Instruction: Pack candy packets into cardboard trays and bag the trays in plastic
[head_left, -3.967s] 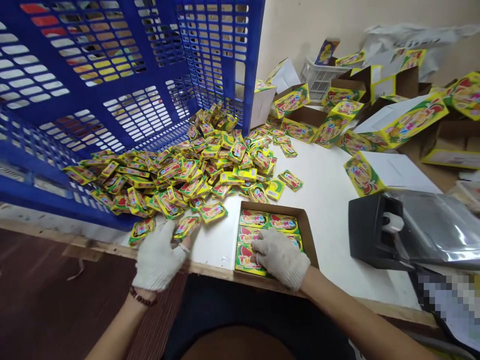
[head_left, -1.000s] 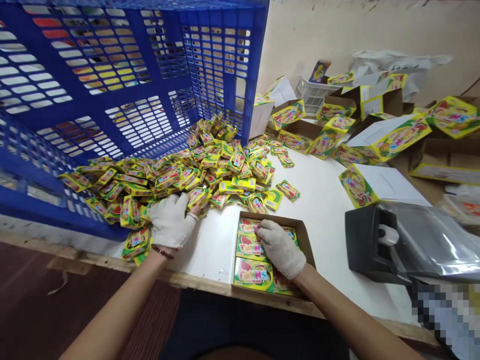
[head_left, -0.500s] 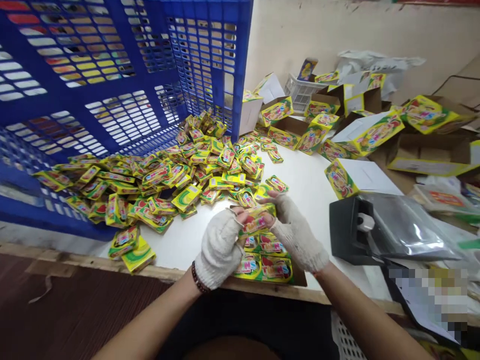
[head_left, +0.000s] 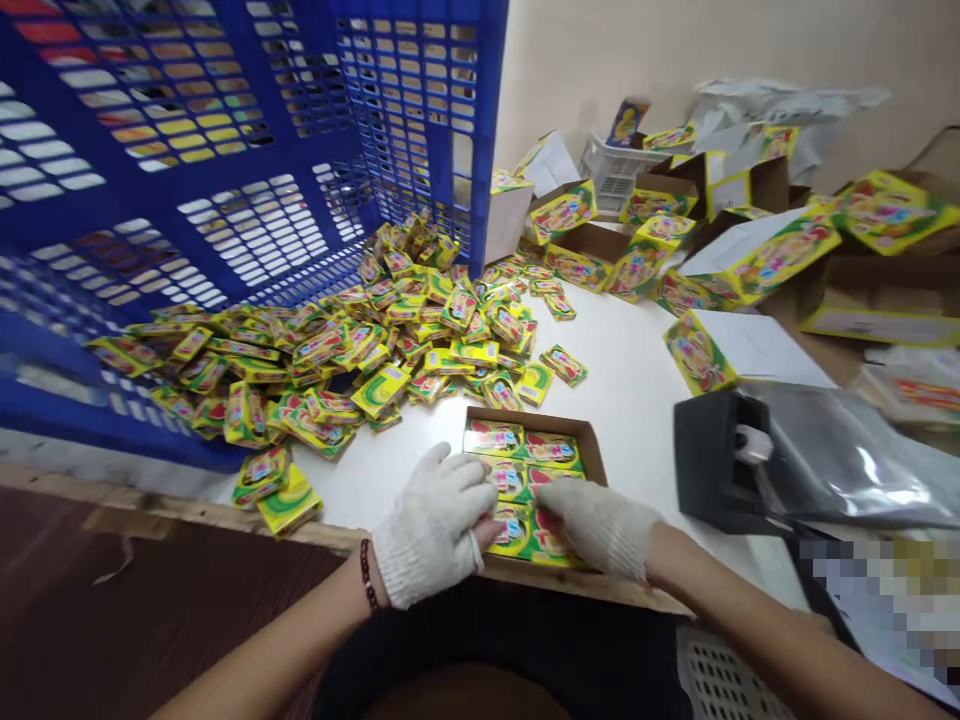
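Note:
A shallow brown-edged carton (head_left: 594, 455) lies at the table's near edge, holding small yellow-green candy packs (head_left: 553, 450) face up in rows. My left hand (head_left: 439, 525), in a white fingerless glove, rests over the carton's left side with its fingers stretched out, touching the packs there. From the right, my right hand (head_left: 600, 520), gloved the same way, reaches in with fingers laid on the packs; its fingertips are partly hidden. Neither hand is seen lifting a pack. A large heap of loose packs (head_left: 360, 350) spreads to the left, and two packs (head_left: 289, 500) lie apart near the table edge.
A blue plastic crate (head_left: 491, 130) stands tipped behind the heap. Opened printed cartons (head_left: 772, 255) crowd the back right, near a white basket (head_left: 611, 170). A black tape dispenser (head_left: 709, 460) and clear plastic film (head_left: 832, 450) sit to the right.
The packs held between both hands above the carton now lie in its far row. My hands have moved down and apart onto the packs. The view has shifted slightly.

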